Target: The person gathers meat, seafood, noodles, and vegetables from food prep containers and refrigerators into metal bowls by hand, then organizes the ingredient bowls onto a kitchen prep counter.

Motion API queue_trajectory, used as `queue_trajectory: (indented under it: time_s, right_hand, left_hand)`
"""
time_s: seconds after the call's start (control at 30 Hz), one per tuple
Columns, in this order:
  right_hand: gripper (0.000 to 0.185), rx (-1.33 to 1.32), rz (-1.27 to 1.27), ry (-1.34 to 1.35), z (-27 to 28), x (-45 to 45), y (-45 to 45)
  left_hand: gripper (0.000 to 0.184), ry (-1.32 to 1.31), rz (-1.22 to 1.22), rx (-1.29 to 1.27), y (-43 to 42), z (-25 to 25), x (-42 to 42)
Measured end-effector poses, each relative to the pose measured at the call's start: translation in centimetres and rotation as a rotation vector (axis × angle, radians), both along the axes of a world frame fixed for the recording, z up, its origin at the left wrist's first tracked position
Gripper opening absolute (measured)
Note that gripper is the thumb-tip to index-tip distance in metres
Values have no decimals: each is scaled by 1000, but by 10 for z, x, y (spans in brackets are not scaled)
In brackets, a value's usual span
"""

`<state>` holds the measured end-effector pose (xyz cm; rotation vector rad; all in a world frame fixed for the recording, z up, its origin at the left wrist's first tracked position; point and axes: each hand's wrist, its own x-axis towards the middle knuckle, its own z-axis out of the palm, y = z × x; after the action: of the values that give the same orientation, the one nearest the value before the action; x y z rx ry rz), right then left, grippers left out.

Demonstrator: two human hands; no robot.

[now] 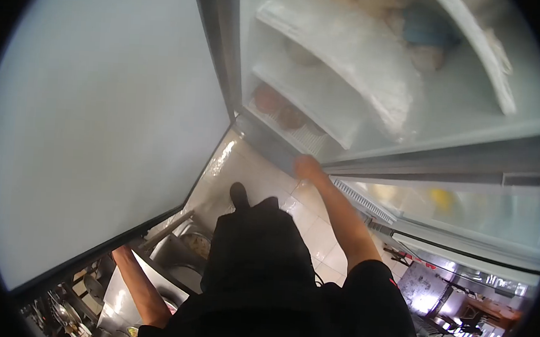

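A large pale door (106, 121) with a dark edge swings open at the left. At its lower edge is my left hand (120, 253), its fingers hidden behind the edge. On the right stands a fridge or freezer (271, 145) with frosty white shelves, its inside in view. My right hand (307, 167) is at the lower front edge of this cabinet; its fingers are blurred and too small to make out. Reddish items (268, 98) lie on the lowest shelf, and a blue-grey item (430, 27) sits higher up.
Below lies a tiled floor (315, 236), with my shoe (239, 194) on it. A metal counter and sink (175, 255) stand at the lower left, near shelves of utensils. Another glass-fronted compartment (471, 208) is at the right, above a cluttered work area.
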<state>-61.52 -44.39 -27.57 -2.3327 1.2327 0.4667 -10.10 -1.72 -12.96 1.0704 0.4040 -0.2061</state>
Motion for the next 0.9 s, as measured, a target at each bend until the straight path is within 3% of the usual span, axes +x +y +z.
queue_trajectory:
  time_s: [0.17, 0.2, 0.23, 0.27, 0.3, 0.43, 0.47, 0.53, 0.6, 0.67, 0.73, 0.83, 0.9]
  right_hand:
    - [33, -79, -176, -193, -71, 23, -59]
    - [35, -84, -259, -275, -76, 34, -71]
    - [36, -88, -340, -355, -82, 49, -85]
    - [39, -225, -306, -386, -106, 61, -103]
    - [43, -358, -270, -418, -132, 72, -117]
    - [67, -91, -382, -120, -79, 120, -143]
    - [73, -10, -433, -77, -73, 125, -143]
    - [72, -239, -339, -105, -122, 118, -143]
    - [69, -366, -277, -167, -145, 110, -144]
    - [62, -388, -261, -255, -153, 103, -144]
    - [55, -177, -320, -426, -169, 93, -156]
    - [51, -1, -350, -585, -180, 82, -167]
    - [47, 128, -397, -593, -181, 78, -174]
  left_hand:
    - [28, -169, 32, 50, 59, -6, -21]
    - [24, -420, -372, 910, 82, 9, -36]
    - [23, -734, -471, 1811, 104, 25, -52]
    - [23, -592, -489, 2181, 131, 28, -60]
    - [33, -311, -363, 2103, 111, 52, -87]
    - [25, -402, -467, 2054, 167, 70, -142]
    - [21, -197, -408, 1578, 186, 73, -152]
    - [16, 158, -227, 595, 211, 68, -170]
    - [11, 364, -161, 677, 212, 50, -193]
    - [25, 403, -221, 751, 137, 33, -223]
    - [42, 438, -418, 830, 67, 11, -238]
    - [49, 367, -617, 676, -59, -27, -252]
    - [51, 239, -746, 585, -91, -90, -253]
